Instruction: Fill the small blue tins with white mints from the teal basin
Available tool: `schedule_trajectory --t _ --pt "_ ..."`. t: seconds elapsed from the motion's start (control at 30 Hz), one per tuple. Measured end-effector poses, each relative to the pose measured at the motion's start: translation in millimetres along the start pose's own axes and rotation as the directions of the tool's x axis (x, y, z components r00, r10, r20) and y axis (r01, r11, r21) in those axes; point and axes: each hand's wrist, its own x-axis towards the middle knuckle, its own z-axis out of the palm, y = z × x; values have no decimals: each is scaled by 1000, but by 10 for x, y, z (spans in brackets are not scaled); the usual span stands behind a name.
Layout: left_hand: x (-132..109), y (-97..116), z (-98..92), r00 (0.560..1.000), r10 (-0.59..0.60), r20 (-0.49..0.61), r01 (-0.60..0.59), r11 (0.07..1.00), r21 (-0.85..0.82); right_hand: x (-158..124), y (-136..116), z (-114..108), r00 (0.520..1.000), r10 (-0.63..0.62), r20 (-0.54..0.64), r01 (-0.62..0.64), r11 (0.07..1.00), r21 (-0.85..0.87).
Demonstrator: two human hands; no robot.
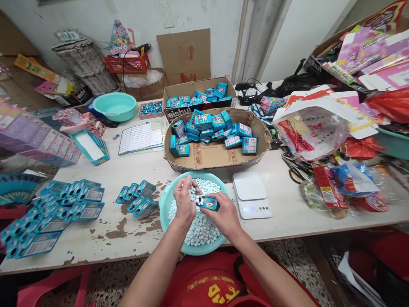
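A turquoise basin point(164, 221) filled with small pale candies point(198, 232) stands at the table's front edge. Over it, my right hand point(225, 213) grips a small blue printed candy box point(210, 203), tilted with one end toward the left. My left hand point(185, 200) is curled beside that end, with a few candies at its fingers; the palm is hidden. Right of the basin sits a white digital scale point(254, 196). A small group of blue boxes with dark round holes point(137, 197) stands to the left.
Behind the basin, a cardboard tray point(217, 158) holds many blue boxes, with another carton point(198, 106) behind it. More blue boxes point(60, 213) crowd the left. Scissors point(297, 175) and packaging point(332, 183) lie right. A second basin point(115, 106) stands back left.
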Motion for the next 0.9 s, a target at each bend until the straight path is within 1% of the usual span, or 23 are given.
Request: schedule_trajectory --t 0.1,0.23,0.4,0.53,0.67,0.7,0.83,0.9 --pt "5 -3 10 1000 12 8 -12 1000 12 8 28 -15 1000 2 10 -2 1000 14" --pt "-5 -34 11 1000 -16 16 16 1000 22 22 48 -26 999 15 36 -16 999 35" --pt "5 -61 12 1000 4 -17 -2 998 70 34 73 -27 1000 8 28 -10 996 83" --pt "55 -108 8 999 1 -39 2 997 75 48 109 10 999 10 45 -14 996 90" --pt "34 -137 27 996 -80 33 75 988 137 65 108 31 999 35 39 -39 994 102" --pt "14 -127 39 996 -84 42 78 987 140 67 101 25 999 36 35 -40 992 117" --pt "-70 -33 115 1000 5 5 -5 999 52 64 91 -14 1000 5 4 -6 976 216" --pt "-75 8 148 1000 5 7 -5 1000 26 63 115 -18 1000 15 -7 -13 965 261"
